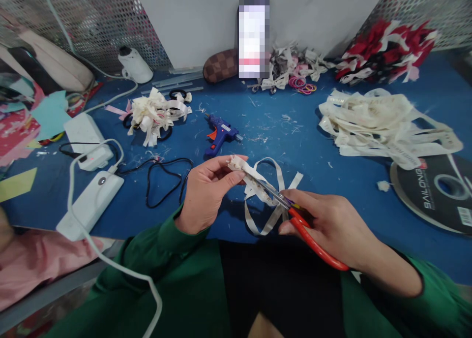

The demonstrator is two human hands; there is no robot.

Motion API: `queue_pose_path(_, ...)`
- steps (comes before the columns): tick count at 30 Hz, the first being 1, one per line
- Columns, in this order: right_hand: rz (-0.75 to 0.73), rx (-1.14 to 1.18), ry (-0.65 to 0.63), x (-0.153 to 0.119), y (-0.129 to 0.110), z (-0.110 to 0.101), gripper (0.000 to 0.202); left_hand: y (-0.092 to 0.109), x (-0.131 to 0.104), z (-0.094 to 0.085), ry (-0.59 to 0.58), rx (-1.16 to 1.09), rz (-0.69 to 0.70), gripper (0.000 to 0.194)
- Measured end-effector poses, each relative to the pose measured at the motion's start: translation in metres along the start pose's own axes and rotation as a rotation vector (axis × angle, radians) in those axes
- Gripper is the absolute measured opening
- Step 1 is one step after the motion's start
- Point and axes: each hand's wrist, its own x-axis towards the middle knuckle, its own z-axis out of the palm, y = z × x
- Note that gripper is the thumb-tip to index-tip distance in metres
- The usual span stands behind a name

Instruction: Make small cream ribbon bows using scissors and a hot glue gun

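Observation:
Between the thumb and fingers of my left hand (206, 190) is a folded cream ribbon (254, 176). My right hand (332, 222) is closed round red-handled scissors (313, 247), their blades lying along the ribbon and pointing toward my left fingers. I cannot tell whether the blades are parted. Loops of narrow white ribbon (258, 227) hang below and lie on the blue table under my hands. Just beyond my left hand rests a blue glue gun (221, 135) with an orange trigger.
Left stand white power strips (92, 200), a cable and a pile of ribbon bows (155, 112). To the right are cream ribbon strips (383, 124) and a black ribbon spool (431, 195). A phone (254, 38), a checked case (220, 66) and red-white bows (383, 52) line the back.

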Motion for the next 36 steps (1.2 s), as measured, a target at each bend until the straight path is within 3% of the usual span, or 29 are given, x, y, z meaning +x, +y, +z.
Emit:
queue_pose_path(5,0.009,0.020,-0.002,0.0001,0.0000,0.0016,0.035,0.0002,0.0005,-0.0002,0.018,0.023,0.004,0.022)
queue_pose_path(13,0.014,-0.005,-0.004,0.0011,-0.0009,0.0015,0.041,-0.0004,-0.0009,0.0006,-0.050,0.023,-0.038,0.026)
queue_pose_path(26,0.035,0.137,-0.039,0.0011,-0.0002,0.0018,0.032,-0.0007,0.0011,0.0015,-0.059,-0.017,-0.019,0.026)
queue_pose_path(36,0.004,0.009,0.012,0.0006,0.0000,0.0038,0.043,-0.0002,-0.0014,0.0000,-0.099,0.019,-0.052,0.028)
